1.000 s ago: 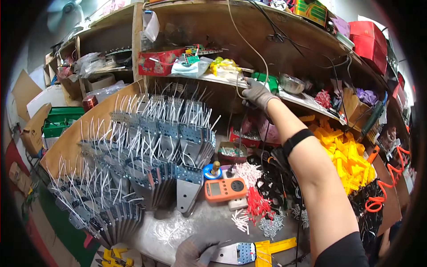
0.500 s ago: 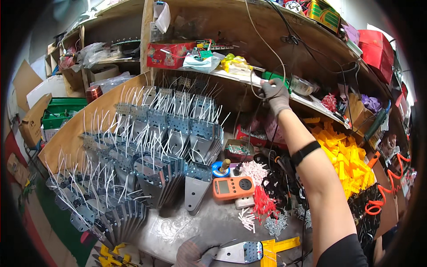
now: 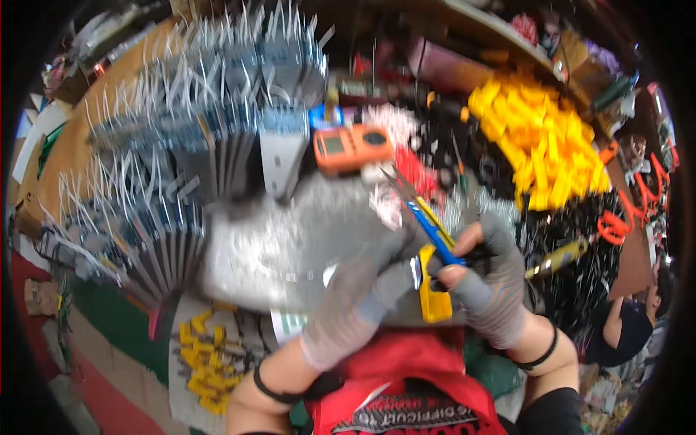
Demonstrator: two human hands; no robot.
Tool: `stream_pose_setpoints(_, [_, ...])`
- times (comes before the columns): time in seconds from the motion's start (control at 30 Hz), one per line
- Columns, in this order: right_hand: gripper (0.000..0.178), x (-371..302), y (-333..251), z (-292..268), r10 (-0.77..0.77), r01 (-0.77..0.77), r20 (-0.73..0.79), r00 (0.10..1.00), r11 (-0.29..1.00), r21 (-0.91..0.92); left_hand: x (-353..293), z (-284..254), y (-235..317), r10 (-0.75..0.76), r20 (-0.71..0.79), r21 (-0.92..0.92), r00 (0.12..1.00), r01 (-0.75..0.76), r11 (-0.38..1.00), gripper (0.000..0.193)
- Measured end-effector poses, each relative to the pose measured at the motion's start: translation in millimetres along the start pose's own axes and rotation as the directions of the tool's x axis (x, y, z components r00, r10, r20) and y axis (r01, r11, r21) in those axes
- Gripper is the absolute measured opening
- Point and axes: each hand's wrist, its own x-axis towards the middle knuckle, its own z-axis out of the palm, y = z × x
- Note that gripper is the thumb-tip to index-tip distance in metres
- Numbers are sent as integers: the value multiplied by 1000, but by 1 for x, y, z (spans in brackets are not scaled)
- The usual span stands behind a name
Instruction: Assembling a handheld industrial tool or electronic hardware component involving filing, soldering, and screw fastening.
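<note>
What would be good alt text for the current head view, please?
A gloved right hand holds a pointed blue tool over a cluttered bench, near the blurred left hand. Beyond are an orange meter, metal plates at left and yellow parts at right.

Bare tabletop (image 3: 254,246) offers passage on the near side of the orange meter (image 3: 353,148); wired brackets (image 3: 232,156) wall off its left, red pieces (image 3: 419,174) crowd its right, 1 yellow heap (image 3: 544,145) rises farther right and a blue-handled tool (image 3: 433,229) juts toward its near-right corner.
</note>
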Motion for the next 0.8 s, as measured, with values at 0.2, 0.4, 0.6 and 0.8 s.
stream_pose_setpoints(0.2, [23, -35, 56, 24, 54, -97, 204, 978, 973, 207, -24, 21, 4, -226, -115, -550, 967, 128, 825, 45])
stream_pose_setpoints(0.4, [20, -55, 62, 9, 312, -364, 248, 917, 909, 203, -70, 7, -3, -288, -394, -300, 873, 175, 938, 38])
stream_pose_setpoints(0.6, [19, -62, 74, 9, 343, -420, 299, 891, 873, 250, -97, 23, 1, -6, -146, 551, 989, 87, 830, 36])
stream_pose_setpoints(0.8, [19, -63, 83, 8, 291, -371, 300, 909, 891, 261, -89, 39, -20, 160, -169, 471, 973, -63, 880, 37])
